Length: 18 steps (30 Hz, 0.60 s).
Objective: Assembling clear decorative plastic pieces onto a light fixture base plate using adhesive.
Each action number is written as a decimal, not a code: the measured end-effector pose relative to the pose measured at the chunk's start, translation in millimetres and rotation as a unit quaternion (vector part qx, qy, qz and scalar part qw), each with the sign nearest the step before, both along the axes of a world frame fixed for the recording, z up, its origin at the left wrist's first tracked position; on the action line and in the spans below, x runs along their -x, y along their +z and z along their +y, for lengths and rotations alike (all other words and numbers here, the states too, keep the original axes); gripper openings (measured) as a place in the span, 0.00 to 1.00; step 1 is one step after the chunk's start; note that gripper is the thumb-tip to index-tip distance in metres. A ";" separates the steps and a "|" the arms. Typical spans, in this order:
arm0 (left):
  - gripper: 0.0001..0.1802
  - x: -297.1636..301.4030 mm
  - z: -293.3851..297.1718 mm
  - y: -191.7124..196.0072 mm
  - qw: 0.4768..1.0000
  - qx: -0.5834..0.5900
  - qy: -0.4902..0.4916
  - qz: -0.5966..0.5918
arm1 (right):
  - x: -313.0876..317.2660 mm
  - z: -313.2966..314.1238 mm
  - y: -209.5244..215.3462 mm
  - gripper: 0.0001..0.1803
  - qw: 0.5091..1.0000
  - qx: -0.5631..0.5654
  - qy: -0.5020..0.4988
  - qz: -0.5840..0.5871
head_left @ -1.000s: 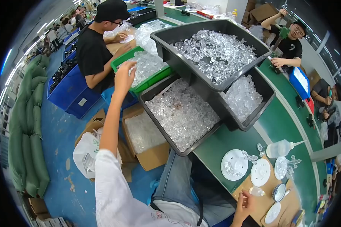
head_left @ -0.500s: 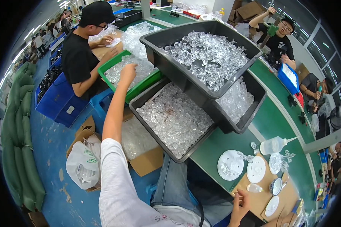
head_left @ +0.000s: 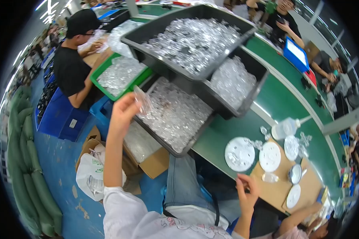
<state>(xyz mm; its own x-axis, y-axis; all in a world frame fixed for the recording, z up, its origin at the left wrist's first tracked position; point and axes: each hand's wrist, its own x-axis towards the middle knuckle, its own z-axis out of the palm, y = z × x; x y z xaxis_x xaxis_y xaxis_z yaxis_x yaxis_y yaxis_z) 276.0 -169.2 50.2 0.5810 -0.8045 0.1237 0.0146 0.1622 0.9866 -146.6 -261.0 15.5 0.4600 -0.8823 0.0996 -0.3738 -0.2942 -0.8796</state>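
Observation:
My left hand (head_left: 123, 111) is raised at the near left corner of the lower black bin (head_left: 178, 153), its fingers pinched on a clear plastic piece (head_left: 143, 100). Small transparent plastic parts (head_left: 173, 115) fill that bin. Beyond the hand stands a green bin (head_left: 115, 95) with more clear pieces. My right hand (head_left: 247, 191) hovers by the table's near edge, fingers loosely curled and apart, with nothing visible in them. Closest to it are a small clear bottle (head_left: 270, 177) and a white round plate (head_left: 239, 154) bearing clear parts.
An upper black bin (head_left: 187, 73) of clear parts rests across the lower bins. On the green table (head_left: 215, 137) are a squeeze bottle (head_left: 285, 128), a bowl (head_left: 295, 174) and cardboard (head_left: 283, 179). Cardboard boxes (head_left: 155, 163) and a white bag (head_left: 89, 177) stand on the floor. Co-workers sit nearby.
My left hand has come back from the green bin toward me, now with a clear plastic piece in its fingers. My right hand has risen slightly. The whole view has shifted.

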 end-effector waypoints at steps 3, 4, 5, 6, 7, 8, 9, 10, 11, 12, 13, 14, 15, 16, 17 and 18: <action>0.14 93.6 -9.4 -16.6 0.992 0.004 -0.111 0.060 | -29.0 -7.0 24.9 0.11 0.998 -0.001 0.047 -0.039; 0.14 123.9 -11.8 -21.8 0.983 0.003 -0.142 0.117 | -41.6 -11.2 39.0 0.13 0.997 -0.016 0.060 -0.044; 0.14 148.5 -18.8 -32.2 0.976 0.008 -0.197 0.096 | -53.4 -14.9 44.5 0.15 0.996 -0.028 0.067 -0.058; 0.14 170.9 -18.7 -41.5 0.967 0.011 -0.243 0.074 | -57.0 -15.3 45.9 0.16 0.993 -0.044 0.082 -0.075; 0.14 191.3 -21.3 -47.5 0.956 -0.006 -0.270 0.115 | -47.8 -14.3 45.1 0.16 0.995 -0.050 0.057 -0.063; 0.13 207.5 -27.5 -53.5 0.944 -0.020 -0.293 0.148 | -39.9 -18.6 39.2 0.18 0.994 -0.049 0.083 -0.042; 0.13 221.2 -30.8 -60.2 0.936 -0.027 -0.294 0.192 | -31.6 -20.9 33.6 0.19 0.992 -0.050 0.112 -0.021; 0.13 231.0 -34.0 -64.5 0.931 -0.030 -0.304 0.199 | -22.6 -20.6 29.0 0.19 0.993 -0.053 0.101 -0.015; 0.12 239.0 -36.7 -67.7 0.927 -0.035 -0.294 0.232 | -13.9 -19.6 24.9 0.18 0.992 -0.098 0.073 -0.026; 0.12 246.4 -39.6 -69.9 0.922 -0.040 -0.282 0.263 | -6.5 -19.7 21.1 0.18 0.988 -0.142 0.046 -0.038; 0.11 254.3 -41.2 -72.0 0.927 -0.041 -0.274 0.252 | -0.4 -18.1 16.2 0.17 0.984 -0.166 0.037 -0.052; 0.11 260.4 -42.4 -72.8 0.925 -0.045 -0.278 0.256 | 4.6 -17.3 11.8 0.17 0.984 -0.169 0.031 -0.051; 0.11 265.0 -43.5 -73.1 0.929 -0.045 -0.268 0.252 | 8.4 -17.3 8.1 0.18 0.977 -0.196 0.016 -0.080; 0.10 269.5 -44.4 -75.3 0.934 -0.045 -0.255 0.248 | 11.8 -18.0 5.0 0.19 0.969 -0.222 0.004 -0.108; 0.10 273.1 -45.2 -77.1 0.933 -0.047 -0.255 0.250 | 15.2 -19.0 5.9 0.21 0.969 -0.232 0.015 -0.089; 0.10 275.7 -45.9 -78.4 0.937 -0.051 -0.245 0.245 | 15.3 -19.4 6.6 0.21 0.968 -0.235 0.015 -0.087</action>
